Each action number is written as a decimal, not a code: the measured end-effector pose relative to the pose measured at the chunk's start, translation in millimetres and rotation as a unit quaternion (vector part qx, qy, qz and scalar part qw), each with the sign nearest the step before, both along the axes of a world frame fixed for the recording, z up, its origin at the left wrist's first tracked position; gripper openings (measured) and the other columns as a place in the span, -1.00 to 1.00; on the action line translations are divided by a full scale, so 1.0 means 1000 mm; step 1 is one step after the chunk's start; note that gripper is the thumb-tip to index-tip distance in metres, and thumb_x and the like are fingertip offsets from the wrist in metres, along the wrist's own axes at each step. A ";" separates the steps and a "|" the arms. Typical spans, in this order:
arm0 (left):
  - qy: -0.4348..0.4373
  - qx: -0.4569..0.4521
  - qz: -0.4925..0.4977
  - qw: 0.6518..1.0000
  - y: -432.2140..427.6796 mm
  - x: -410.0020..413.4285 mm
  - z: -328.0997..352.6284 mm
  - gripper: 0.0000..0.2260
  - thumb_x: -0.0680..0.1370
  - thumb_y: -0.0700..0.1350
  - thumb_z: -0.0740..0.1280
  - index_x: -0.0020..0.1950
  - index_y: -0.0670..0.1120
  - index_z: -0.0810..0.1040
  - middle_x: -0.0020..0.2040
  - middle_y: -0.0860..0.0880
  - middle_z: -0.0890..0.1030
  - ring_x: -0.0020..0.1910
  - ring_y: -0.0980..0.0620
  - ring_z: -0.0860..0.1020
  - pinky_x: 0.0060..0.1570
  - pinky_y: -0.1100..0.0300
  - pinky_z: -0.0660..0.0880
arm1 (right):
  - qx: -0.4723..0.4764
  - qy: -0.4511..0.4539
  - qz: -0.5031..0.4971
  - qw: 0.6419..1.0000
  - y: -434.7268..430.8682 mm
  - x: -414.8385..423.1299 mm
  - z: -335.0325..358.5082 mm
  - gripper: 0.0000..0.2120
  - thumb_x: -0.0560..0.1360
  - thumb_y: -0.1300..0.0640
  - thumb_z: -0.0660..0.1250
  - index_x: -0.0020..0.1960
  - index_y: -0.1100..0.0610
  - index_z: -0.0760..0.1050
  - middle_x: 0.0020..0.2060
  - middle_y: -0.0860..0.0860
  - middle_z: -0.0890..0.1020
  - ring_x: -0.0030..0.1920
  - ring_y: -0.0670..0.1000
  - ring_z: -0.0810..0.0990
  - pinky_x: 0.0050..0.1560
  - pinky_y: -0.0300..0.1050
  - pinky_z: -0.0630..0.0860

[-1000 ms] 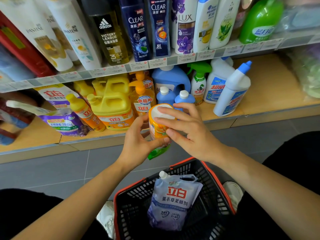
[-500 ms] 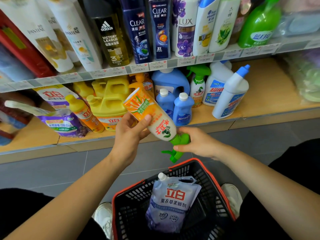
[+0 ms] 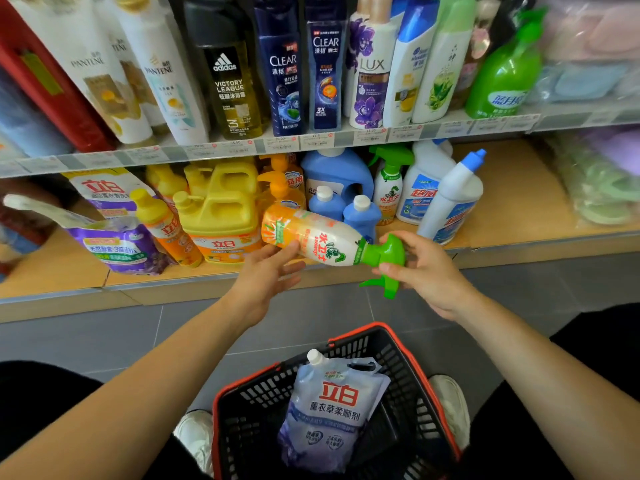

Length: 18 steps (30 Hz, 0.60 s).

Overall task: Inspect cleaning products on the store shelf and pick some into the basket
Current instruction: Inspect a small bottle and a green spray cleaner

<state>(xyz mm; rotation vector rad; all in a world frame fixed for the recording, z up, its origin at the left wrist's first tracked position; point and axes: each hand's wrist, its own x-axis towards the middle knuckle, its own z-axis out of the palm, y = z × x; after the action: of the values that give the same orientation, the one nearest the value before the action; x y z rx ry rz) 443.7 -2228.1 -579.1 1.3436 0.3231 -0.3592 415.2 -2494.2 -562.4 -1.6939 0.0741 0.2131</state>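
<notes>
So, one refill pouch (image 3: 332, 410) lay in the basket (image 3: 263, 393) at bottom centre, while the spray bottle (image 3: 311, 237) at mid-frame, right hand (image 3: 426, 271) gripping its trigger head (image 3: 384, 258), left hand (image 3: 263, 275) straight-fingered beneath, apparently awaited basket or shelf.

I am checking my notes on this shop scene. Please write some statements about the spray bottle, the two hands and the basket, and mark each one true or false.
1. The spray bottle lies nearly on its side in front of the shelf. True.
2. The right hand holds the bottle by its green trigger head. True.
3. The left hand is wrapped tightly round the bottle's neck. False: its fingers are fairly straight and only touch the underside of the body.
4. The basket has nothing in it. False: a pouch lies inside.
5. The spray bottle rests in the basket. False: it is held above it.
</notes>
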 end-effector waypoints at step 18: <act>-0.321 0.442 -0.169 0.820 -0.031 0.039 -0.011 -0.76 0.55 -0.01 0.45 0.21 0.02 0.65 0.08 0.10 0.70 0.03 0.15 0.62 0.01 0.20 0.56 | -0.406 0.021 0.054 0.912 -0.040 0.048 -0.059 -0.60 0.37 0.20 0.57 0.19 0.09 0.61 0.13 0.04 0.65 0.15 0.08 0.60 0.14 0.04 0.56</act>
<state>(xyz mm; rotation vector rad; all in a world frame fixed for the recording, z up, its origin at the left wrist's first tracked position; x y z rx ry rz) 482.6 -2258.8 -589.8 2.3577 -0.3911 0.0022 463.0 -2534.0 -621.2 -2.5311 0.1111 0.3291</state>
